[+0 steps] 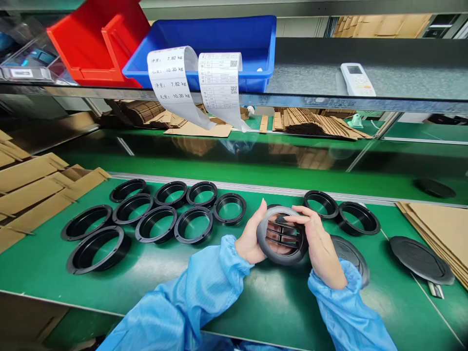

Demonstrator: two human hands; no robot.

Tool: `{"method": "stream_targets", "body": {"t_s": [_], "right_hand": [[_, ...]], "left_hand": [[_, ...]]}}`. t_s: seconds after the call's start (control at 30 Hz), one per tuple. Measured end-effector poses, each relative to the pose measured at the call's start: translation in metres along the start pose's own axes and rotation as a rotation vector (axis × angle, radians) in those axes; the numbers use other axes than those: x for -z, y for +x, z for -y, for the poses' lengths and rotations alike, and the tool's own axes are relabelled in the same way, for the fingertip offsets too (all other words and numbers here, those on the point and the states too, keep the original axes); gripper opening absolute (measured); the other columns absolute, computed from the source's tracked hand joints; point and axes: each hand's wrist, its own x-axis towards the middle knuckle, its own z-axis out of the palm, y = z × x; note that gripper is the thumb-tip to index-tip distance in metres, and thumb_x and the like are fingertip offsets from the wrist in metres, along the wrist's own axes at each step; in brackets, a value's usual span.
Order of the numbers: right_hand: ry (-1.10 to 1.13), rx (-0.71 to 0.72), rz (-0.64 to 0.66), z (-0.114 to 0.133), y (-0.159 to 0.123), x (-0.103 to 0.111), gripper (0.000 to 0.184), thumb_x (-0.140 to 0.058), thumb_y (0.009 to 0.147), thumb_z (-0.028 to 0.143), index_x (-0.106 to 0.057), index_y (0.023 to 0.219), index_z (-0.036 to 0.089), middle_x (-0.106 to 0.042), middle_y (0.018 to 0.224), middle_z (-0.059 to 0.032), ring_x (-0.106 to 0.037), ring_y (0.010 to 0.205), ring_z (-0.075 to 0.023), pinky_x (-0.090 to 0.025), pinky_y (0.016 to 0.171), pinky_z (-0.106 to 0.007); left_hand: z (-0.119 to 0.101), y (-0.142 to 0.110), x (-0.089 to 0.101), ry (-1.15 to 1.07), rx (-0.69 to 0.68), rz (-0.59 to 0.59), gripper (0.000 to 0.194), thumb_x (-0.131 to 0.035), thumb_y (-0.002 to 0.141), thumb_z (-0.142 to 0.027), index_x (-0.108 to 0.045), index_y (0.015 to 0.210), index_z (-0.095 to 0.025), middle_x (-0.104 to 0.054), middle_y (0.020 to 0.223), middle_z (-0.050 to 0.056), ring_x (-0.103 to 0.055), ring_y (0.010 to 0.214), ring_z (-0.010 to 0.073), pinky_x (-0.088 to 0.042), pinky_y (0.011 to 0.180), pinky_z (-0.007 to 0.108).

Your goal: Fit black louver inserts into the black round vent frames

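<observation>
Between my two hands, a round black air vent (282, 258) with slats across its opening is held up above the green table. My left hand (252, 236) grips its left side, fingers reaching behind it. On the other side my right hand (321, 248) is against the rim, with fingertips over the slats near the top. Partly behind my right wrist lies a black round disc (349, 256). Black open rings (229, 195) stand on the table left of my hands, and a black ring (321, 192) sits beyond my right hand.
Cardboard dividers (32, 173) line the left side; flat cardboard sheets (438, 224) and another black disc (420, 258) lie right. On the shelf above are a red bin (97, 73), a blue bin (256, 75) with hanging paper labels (171, 80), and a white remote (357, 80).
</observation>
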Motion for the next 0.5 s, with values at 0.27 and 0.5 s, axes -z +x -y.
{"method": "stream_targets", "body": {"t_s": [0.27, 0.5], "right_hand": [[0.099, -0.056, -0.06, -0.007, 0.001, -0.004, 0.052, -0.033, 0.103, 0.056, -0.075, 0.11, 0.025, -0.053, 0.14, -0.0066, -0.048, 0.131, -0.0242, -0.038, 0.114, -0.038], [0.151, -0.082, -0.07, -0.02, 0.002, -0.007, 0.052, -0.033, 0.103, 0.056, -0.075, 0.107, 0.025, -0.054, 0.138, -0.0062, -0.048, 0.131, -0.0235, -0.039, 0.114, -0.037]], "left_hand": [[-0.004, 0.003, 0.002, -0.052, 0.033, -0.039, 0.078, -0.047, 0.089, -0.074, -0.062, 0.125, -0.008, -0.07, 0.114, 0.022, -0.066, 0.11, 0.0371, -0.047, 0.101, 0.058], [-0.005, 0.005, 0.005, -0.087, 0.061, -0.005, 0.077, -0.048, 0.089, -0.073, -0.061, 0.123, -0.006, -0.069, 0.116, 0.023, -0.065, 0.114, 0.0381, -0.045, 0.102, 0.06]]}}
